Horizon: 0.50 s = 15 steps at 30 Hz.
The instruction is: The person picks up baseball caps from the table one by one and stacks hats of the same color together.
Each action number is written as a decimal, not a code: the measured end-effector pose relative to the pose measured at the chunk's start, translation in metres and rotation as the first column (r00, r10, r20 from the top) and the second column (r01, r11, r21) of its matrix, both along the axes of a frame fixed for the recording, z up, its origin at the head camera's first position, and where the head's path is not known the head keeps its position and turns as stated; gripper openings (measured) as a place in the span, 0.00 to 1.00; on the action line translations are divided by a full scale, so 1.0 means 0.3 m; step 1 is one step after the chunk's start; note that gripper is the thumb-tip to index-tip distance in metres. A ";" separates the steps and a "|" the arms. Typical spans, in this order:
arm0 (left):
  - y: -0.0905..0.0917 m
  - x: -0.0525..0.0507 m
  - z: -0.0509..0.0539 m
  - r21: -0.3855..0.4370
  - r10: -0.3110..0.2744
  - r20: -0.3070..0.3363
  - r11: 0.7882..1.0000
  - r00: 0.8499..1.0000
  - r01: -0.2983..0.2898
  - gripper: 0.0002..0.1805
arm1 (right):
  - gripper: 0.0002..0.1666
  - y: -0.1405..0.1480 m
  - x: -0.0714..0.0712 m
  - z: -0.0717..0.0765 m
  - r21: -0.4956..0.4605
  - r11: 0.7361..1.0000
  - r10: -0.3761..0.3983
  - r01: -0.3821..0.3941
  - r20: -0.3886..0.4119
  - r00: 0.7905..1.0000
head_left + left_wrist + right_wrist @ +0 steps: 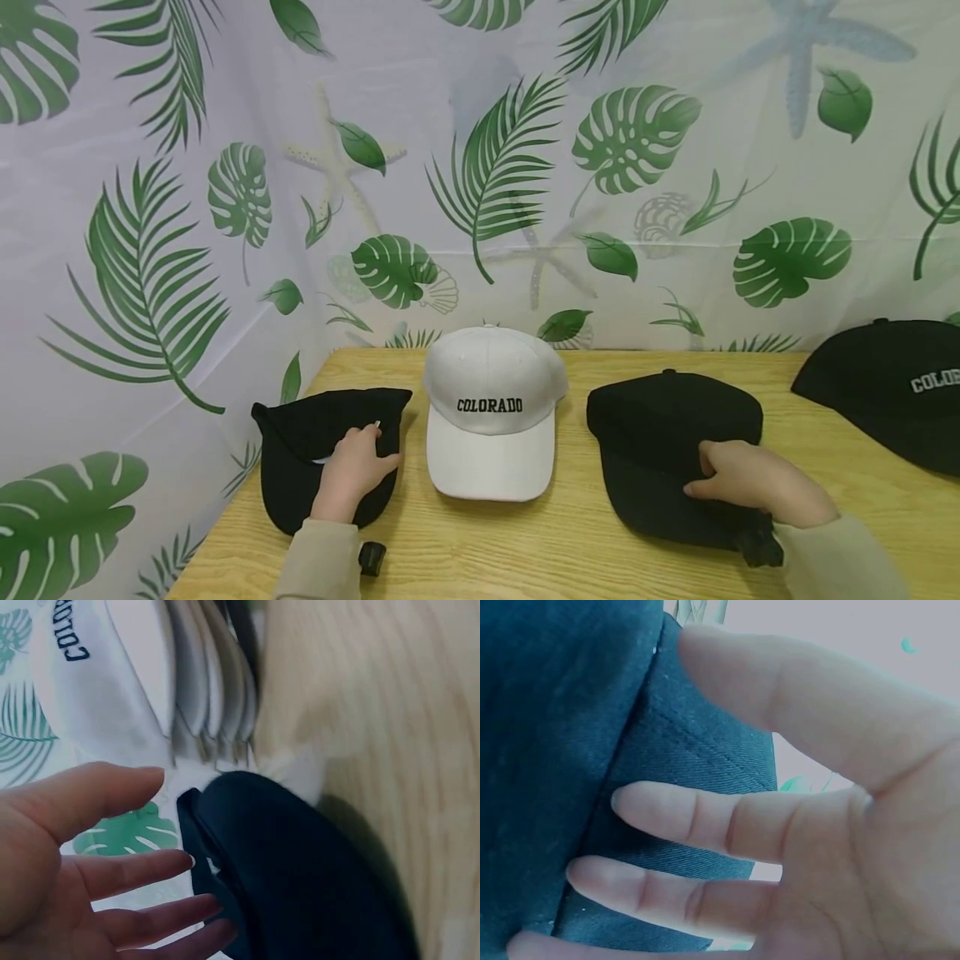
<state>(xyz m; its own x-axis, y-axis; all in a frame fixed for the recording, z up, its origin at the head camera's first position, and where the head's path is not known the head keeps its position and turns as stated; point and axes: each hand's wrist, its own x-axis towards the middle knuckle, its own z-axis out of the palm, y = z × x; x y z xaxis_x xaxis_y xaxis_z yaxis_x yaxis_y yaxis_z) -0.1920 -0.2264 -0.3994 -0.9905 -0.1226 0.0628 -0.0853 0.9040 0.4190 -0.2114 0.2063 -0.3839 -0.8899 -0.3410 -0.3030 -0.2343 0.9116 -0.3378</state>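
My left hand point(354, 473) is over a black cap point(288, 496) at the table's left, whose crown looks flattened. In the left wrist view its fingers are spread and fairly straight, with the thumb apart and nothing between them. My right hand point(750, 479) reaches over another black cap point(637, 417), right of centre, its brim toward me. The right wrist view shows extended fingers close to the dark fabric point(697, 742) along a seam; whether they touch it I cannot tell. Between the hands sits a white cap point(491, 458) lettered COLORADO.
Several white brims point(202, 682) are stacked together in the left wrist view. A further black cap point(877, 375) with white lettering stands at the far right, cut off by the frame. Leaf-patterned cloth point(480, 167) hangs behind and left of the wooden table point(480, 554).
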 end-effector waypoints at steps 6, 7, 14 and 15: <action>-0.020 -0.023 -0.032 -0.032 0.026 0.078 0.999 0.997 -0.023 0.29 | 0.20 -0.002 0.000 -0.001 0.000 1.000 -0.006 0.006 0.015 1.000; -0.022 -0.026 -0.037 -0.041 0.028 0.087 0.999 0.996 -0.025 0.30 | 0.20 -0.002 0.000 -0.002 0.000 1.000 -0.007 0.007 0.016 1.000; -0.017 -0.027 -0.049 -0.041 0.019 0.122 0.999 0.992 -0.014 0.41 | 0.19 -0.001 0.001 0.000 -0.002 1.000 -0.008 0.008 0.011 1.000; -0.017 -0.027 -0.050 -0.034 0.016 0.125 0.999 0.992 -0.012 0.42 | 0.19 -0.001 0.001 0.001 -0.002 1.000 -0.008 0.008 0.009 1.000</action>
<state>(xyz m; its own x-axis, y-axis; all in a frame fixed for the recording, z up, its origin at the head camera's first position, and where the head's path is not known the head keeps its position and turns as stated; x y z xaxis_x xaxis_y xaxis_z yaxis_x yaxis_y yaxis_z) -0.2001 -0.2315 -0.4144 -0.9890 -0.1363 -0.0576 -0.1480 0.9154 0.3744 -0.2109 0.2060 -0.3836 -0.8896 -0.3349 -0.3105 -0.2242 0.9126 -0.3420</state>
